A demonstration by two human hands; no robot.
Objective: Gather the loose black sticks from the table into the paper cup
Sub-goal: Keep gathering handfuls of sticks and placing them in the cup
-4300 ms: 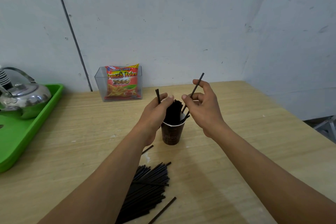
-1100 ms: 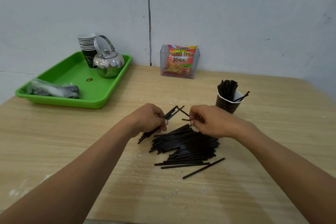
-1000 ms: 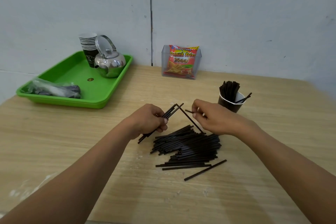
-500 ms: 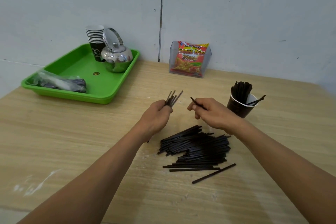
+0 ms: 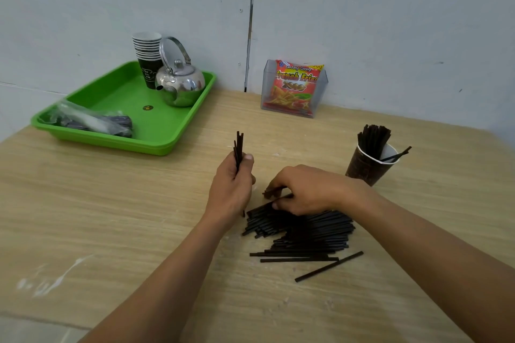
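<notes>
Picking sticks off the heap, that's the step in hand. The left hand stands upright, its grip closed round a small bundle whose tips poke up above the thumb. Just right of that grip, the right hand is down on the loose black sticks, fingers curled and thumb tucked in, pinching at the topmost ones.

The rest of the heap spreads out beneath that grip and back toward the person, and a few strays lie apart on the counter on the near side. Beyond the right grip and off to its right stands the paper cup. It holds a thick upright sheaf, and one stick leans out over the rim.

By my reckoning the job is only partly done, with plenty of sticks on the counter yet. The next move, I'd say, calls for lifting the pinched sticks clear without dragging their neighbours, then feeding them into the left grip. Once that bundle is full, it should go rightward to the cup and in end-first without tipping the cup.

As for reading matter, far beyond both grips a snack packet in a clear holder says "Kentang Goreng", "French Fries" and "2000". The cup's print is too small to read.
</notes>
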